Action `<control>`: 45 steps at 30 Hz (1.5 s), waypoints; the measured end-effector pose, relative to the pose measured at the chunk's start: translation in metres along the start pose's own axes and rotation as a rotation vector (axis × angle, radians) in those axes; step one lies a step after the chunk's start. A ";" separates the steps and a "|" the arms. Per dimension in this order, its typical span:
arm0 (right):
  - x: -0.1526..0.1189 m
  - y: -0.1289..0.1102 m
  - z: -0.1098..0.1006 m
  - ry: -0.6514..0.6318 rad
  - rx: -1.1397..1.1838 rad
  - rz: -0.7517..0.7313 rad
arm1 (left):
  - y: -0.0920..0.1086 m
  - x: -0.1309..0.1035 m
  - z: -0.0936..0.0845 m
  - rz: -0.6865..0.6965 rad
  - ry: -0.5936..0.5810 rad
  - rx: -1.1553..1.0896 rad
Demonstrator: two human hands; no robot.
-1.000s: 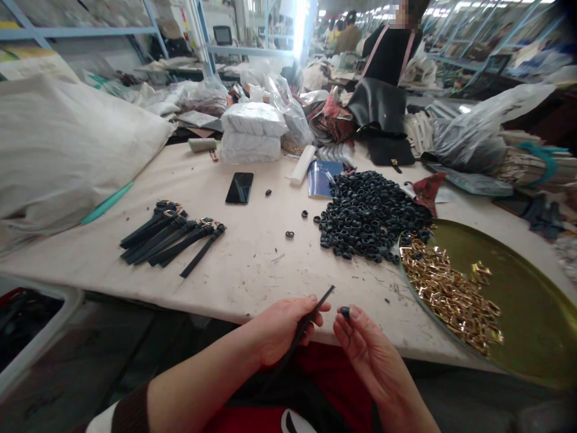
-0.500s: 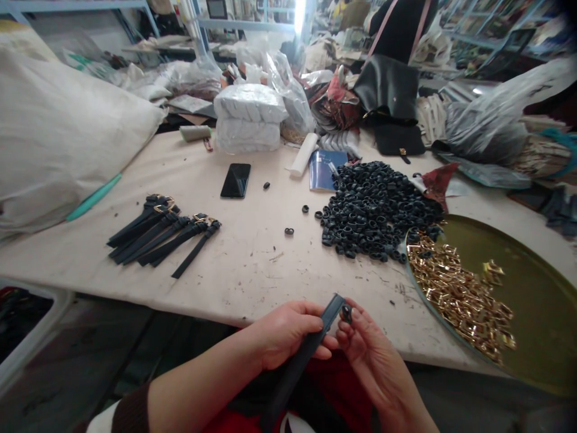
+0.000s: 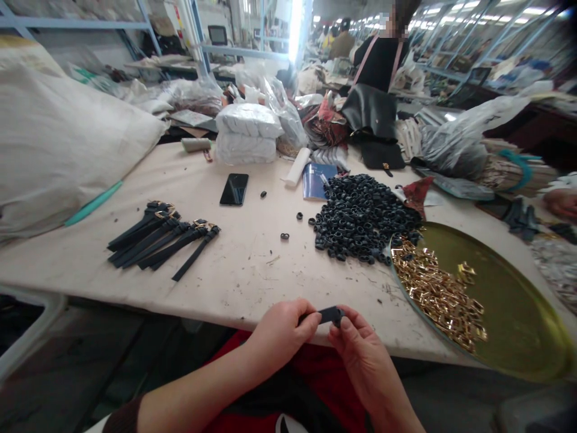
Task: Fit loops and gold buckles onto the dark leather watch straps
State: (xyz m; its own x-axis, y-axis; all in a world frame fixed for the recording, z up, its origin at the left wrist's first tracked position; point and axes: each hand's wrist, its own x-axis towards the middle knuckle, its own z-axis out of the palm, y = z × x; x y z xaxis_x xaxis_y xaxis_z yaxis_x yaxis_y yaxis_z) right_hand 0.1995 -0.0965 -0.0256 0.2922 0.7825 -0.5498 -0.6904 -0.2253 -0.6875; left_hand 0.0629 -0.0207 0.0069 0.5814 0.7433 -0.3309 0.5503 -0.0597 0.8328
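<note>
My left hand (image 3: 283,328) is closed around a dark strap (image 3: 327,315), whose short end sticks out between thumb and fingers toward the right. At that end, my right hand (image 3: 364,346) pinches a small dark strap loop (image 3: 339,316). The loop touches the strap's tip; whether the strap runs through it I cannot tell, since the fingers cover part of it. Both hands are just over the table's front edge. Beyond them lies a heap of dark strap loops (image 3: 360,219), and to the right gold buckles (image 3: 439,294) fill the left side of a round tray (image 3: 518,319).
Several dark straps with gold buckles (image 3: 157,240) lie at the left. A phone (image 3: 234,189), a blue booklet (image 3: 315,181) and a few stray loops (image 3: 284,236) are on the table (image 3: 243,270). A large white sack (image 3: 67,138) stands left. Another person's hand (image 3: 561,201) shows at far right.
The strap has swung from slanting down toward my lap to nearly level, and my left hand has turned over it. The loop now meets its end. The camera view has tilted up slightly.
</note>
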 end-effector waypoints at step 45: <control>0.109 -0.130 -0.083 0.531 -1.327 -0.912 | -0.022 0.074 -0.042 -0.369 0.004 -0.652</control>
State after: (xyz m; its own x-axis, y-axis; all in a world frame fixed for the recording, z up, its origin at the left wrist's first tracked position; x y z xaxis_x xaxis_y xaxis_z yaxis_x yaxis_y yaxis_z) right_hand 0.3756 -0.0299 -0.0357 0.6159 0.7183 0.3235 0.7245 -0.3552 -0.5907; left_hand 0.0685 0.0639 -0.0177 0.4245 0.6411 -0.6394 0.2420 0.6002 0.7624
